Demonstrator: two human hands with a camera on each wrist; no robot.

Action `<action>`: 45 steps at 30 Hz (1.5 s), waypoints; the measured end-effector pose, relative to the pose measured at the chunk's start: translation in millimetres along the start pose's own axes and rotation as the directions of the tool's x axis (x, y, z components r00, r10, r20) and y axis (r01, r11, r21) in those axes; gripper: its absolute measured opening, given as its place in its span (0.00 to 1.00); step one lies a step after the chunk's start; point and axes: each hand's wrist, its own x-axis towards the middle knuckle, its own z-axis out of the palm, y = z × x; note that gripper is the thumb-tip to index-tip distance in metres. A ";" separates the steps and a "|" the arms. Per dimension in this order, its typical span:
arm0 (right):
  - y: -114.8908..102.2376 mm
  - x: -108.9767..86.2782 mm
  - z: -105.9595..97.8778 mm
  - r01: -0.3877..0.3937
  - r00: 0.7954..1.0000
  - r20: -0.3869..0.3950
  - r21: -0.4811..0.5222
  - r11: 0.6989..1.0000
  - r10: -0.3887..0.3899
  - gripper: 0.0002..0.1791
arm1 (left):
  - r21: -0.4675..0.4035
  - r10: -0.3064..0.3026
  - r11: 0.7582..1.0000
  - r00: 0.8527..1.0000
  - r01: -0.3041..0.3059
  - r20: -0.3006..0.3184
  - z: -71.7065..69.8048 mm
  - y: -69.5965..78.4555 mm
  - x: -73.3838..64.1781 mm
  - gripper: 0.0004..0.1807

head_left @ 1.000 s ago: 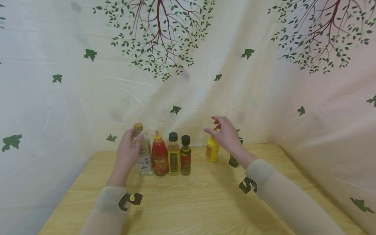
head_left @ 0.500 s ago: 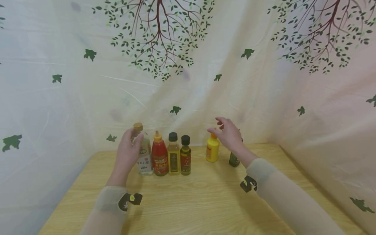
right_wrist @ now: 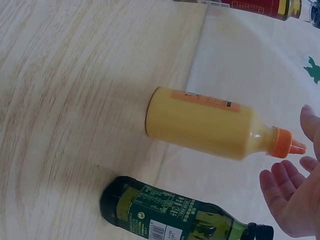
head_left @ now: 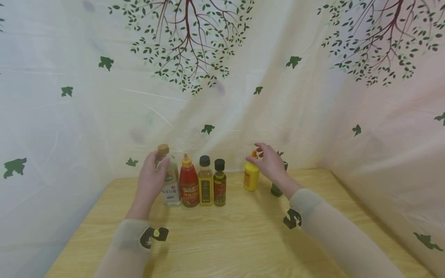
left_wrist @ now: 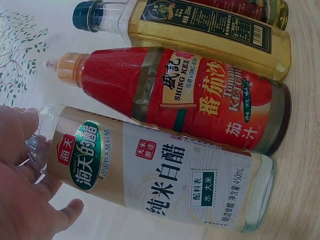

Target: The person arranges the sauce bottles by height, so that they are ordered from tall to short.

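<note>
My left hand (head_left: 153, 173) is curled round the neck of a clear bottle of white rice vinegar (left_wrist: 165, 175), which stands at the left end of a row. The vinegar's cap sticks up above the fingers in the head view. To its right stands a red ketchup bottle (left_wrist: 200, 100) with a yellow nozzle. My right hand (head_left: 272, 163) is beside the top of a yellow squeeze bottle (right_wrist: 205, 122), fingers and thumb spread around its orange nozzle (right_wrist: 287, 143), with a gap showing in the right wrist view. A dark green bottle (right_wrist: 165, 212) stands partly behind the right hand.
Beside the ketchup stand a square bottle of pale yellow oil (head_left: 206, 185) and a small dark-capped bottle (head_left: 219, 187) with a red label. All stand near the back of the wooden table (head_left: 222, 239). A printed curtain (head_left: 222, 104) hangs behind.
My right hand shifts slightly right, then lowers toward the yellow bottle's nozzle. My left hand stays at the vinegar bottle's neck.
</note>
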 end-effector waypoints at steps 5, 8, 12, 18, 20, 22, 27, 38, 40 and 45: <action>-0.3 -0.7 3.9 0.007 1.000 0.007 0.002 1.000 -0.007 0.43 | 0.005 0.006 1.000 1.000 -0.006 -0.004 -0.2 -1.1 0.9 0.34; 1.5 -0.6 6.3 0.003 1.000 0.010 -0.005 1.000 -0.003 0.43 | 0.015 0.005 1.000 1.000 -0.005 -0.001 -0.7 -2.1 1.6 0.35; 4.6 -0.3 9.2 -0.004 1.000 0.010 -0.017 1.000 0.005 0.43 | 0.020 0.000 1.000 1.000 0.000 0.005 -0.9 -3.2 2.6 0.37; 8.0 0.1 10.7 0.003 1.000 0.003 -0.025 1.000 -0.003 0.43 | 0.008 -0.003 1.000 1.000 0.003 0.006 -0.4 -3.0 2.5 0.36; 8.3 -0.1 11.1 0.008 1.000 0.007 -0.030 1.000 -0.007 0.43 | 0.011 -0.006 1.000 1.000 0.006 0.005 -0.3 -2.8 2.4 0.36; 8.4 -0.7 11.6 0.005 1.000 0.012 -0.033 0.999 -0.005 0.43 | 0.014 -0.012 1.000 1.000 0.012 0.005 0.0 -2.3 2.1 0.37; 8.8 -2.5 13.6 -0.006 1.000 0.017 -0.039 0.999 0.007 0.42 | 0.015 -0.019 1.000 1.000 0.019 0.007 0.2 -1.0 1.5 0.37; 10.1 -3.1 15.4 -0.007 1.000 0.016 -0.038 0.999 0.007 0.41 | 0.013 -0.017 1.000 1.000 0.017 0.008 -1.3 -1.9 2.7 0.37; 10.1 -3.2 15.4 -0.006 1.000 0.013 -0.038 0.999 0.007 0.40 | 0.012 -0.019 1.000 1.000 0.019 0.007 -1.3 -2.3 3.1 0.36; 10.2 -3.1 16.2 -0.010 1.000 0.011 -0.046 0.999 0.010 0.38 | 0.009 -0.019 1.000 1.000 0.019 0.005 -0.9 -3.1 4.0 0.36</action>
